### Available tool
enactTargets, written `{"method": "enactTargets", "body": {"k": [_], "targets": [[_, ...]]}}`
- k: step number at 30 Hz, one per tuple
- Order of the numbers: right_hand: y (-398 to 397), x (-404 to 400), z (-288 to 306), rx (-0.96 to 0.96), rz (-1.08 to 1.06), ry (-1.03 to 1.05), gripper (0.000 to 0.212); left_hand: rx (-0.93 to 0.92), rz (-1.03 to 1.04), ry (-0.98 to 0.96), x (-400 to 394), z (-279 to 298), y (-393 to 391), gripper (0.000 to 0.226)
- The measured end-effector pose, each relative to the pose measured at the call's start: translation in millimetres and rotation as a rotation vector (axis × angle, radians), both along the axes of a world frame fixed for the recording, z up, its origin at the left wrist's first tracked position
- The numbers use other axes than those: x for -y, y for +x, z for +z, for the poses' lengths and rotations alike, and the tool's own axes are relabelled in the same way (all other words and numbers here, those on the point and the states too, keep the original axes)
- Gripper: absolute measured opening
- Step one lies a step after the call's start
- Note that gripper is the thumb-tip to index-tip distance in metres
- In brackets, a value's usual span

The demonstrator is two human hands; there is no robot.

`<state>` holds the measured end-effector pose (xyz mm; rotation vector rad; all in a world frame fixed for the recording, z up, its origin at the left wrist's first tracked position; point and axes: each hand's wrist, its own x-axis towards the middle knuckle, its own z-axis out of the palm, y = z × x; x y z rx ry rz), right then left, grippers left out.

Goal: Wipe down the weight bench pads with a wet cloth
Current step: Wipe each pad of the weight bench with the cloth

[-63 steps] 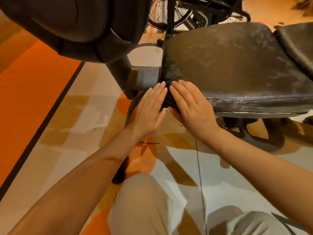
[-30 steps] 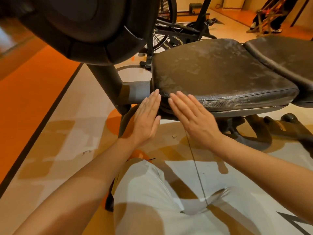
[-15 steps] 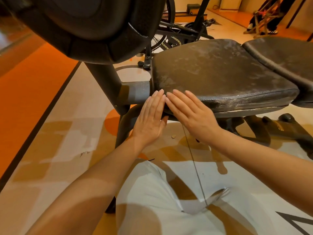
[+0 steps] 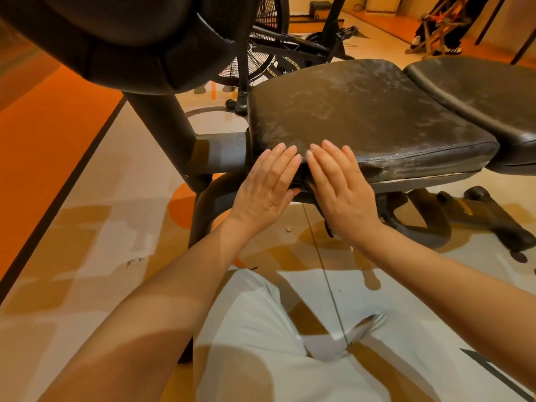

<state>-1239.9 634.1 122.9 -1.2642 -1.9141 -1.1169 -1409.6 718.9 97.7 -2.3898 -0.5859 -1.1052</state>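
- Head view: your left hand (image 4: pixel 265 184) lies flat, fingers straight, on the seat pad's (image 4: pixel 368 117) near corner.
- Your right hand (image 4: pixel 340 187) presses flat just beside it.

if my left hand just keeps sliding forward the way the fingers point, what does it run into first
Probably the seat pad. Your left hand lies flat with fingertips already at the pad's near corner, pointing up and slightly right, so it would ride onto that pad. Whether they touch it yet is unclear.
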Motion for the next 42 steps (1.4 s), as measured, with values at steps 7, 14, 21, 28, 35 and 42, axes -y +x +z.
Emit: {"method": "enactTargets", "body": {"k": [7,14,21,28,35,42], "targets": [[61.4,36.1,0.7,0.042,-0.029,-0.051,0.053,0.079,0.018,-0.096,11.0,-0.6,10.1,0.057],[18.1,9.7,5.5,-0.03,0.036,-0.031,0.042,0.075,0.082,-0.103,18.7,2.9,17.9,0.052],[50.2,26.6,12.4,0.079,0.072,-0.066,0.045,0.06,0.002,-0.151,24.8,9.4,18.3,0.056],[74.8,37.7,-1.6,-0.112,0.027,-0.035,0.045,0.062,0.017,-0.154,27.9,9.7,19.1,0.055],[14.9,2.0,6.2,0.139,0.152,-0.062,0.04,0.081,0.039,-0.25,29.6,13.4,7.8,0.063],[114.2,50.6,3.7,-0.094,-0.034,-0.094,0.059,0.084,0.097,-0.213,35.7,11.3,17.5,0.061]]}}
